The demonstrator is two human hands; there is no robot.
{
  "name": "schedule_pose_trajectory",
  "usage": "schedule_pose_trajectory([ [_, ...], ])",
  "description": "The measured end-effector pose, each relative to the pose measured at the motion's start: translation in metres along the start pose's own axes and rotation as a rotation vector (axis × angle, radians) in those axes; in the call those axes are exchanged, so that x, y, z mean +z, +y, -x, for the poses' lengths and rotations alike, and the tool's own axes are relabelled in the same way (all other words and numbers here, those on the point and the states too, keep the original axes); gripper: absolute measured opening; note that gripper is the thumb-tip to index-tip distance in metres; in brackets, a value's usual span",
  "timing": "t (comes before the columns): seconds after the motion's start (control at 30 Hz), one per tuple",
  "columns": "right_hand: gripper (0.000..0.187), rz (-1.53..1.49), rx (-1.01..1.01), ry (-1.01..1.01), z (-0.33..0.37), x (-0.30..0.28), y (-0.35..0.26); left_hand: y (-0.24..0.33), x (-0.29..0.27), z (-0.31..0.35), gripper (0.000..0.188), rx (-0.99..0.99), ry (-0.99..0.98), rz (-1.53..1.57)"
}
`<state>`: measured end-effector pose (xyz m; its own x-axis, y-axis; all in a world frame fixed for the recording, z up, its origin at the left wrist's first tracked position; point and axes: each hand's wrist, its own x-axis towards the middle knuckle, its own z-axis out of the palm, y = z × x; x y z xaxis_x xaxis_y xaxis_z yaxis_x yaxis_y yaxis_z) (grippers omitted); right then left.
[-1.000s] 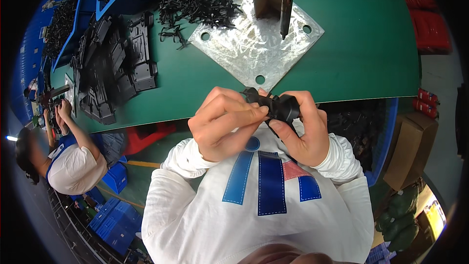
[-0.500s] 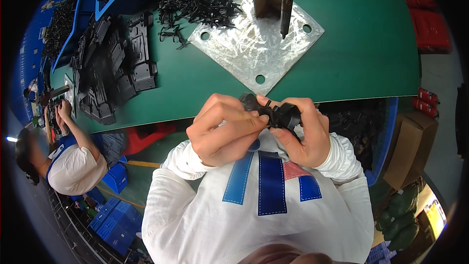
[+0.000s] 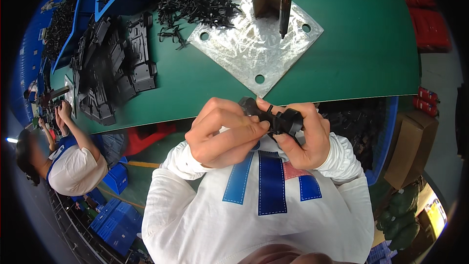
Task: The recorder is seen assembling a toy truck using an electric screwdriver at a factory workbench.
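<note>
Close to my chest, just off the table's near edge, I hold a black moulded plastic part [image 3: 277, 120] between both hands. It has a rounded, cup-like end on the right and a narrower arm on the left. My left hand [image 3: 222, 134] is closed on its left end, thumb and fingertips pinching near its middle. Around the rounded end wrap the fingers and thumb of my right hand [image 3: 308, 134]. My fingers hide much of the part. Beyond my hands lies a shiny metal plate [image 3: 259, 51] with round corner holes.
Above the plate a pointed metal tip [image 3: 285, 17] hangs from an orange-brown holder. Small black clips [image 3: 200, 7] and larger black plastic parts [image 3: 141, 51] lie on the green table [image 3: 361, 44]. A blue bin [image 3: 388, 132] of black parts sits below right. Another person [image 3: 75, 166] works at left.
My hands and the black part have shifted slightly, with the part tilting a little in my grip. My left fingers have moved a little along it.
</note>
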<state>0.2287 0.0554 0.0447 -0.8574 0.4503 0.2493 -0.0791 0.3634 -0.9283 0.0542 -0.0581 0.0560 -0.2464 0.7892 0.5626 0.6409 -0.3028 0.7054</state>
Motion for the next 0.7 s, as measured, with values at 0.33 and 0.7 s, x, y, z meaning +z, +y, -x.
schedule_pose_trajectory([
  [0.33, 0.043, 0.007, -0.001, -0.051, -0.0003, -0.0047, -0.0027, 0.0010, -0.0006, 0.0006, 0.029, 0.017, 0.007, -0.014],
  [0.7, 0.049, 0.034, 0.011, 0.026, -0.0001, -0.0015, -0.0028, 0.0002, 0.0020, -0.0010, 0.027, -0.021, -0.036, 0.008],
])
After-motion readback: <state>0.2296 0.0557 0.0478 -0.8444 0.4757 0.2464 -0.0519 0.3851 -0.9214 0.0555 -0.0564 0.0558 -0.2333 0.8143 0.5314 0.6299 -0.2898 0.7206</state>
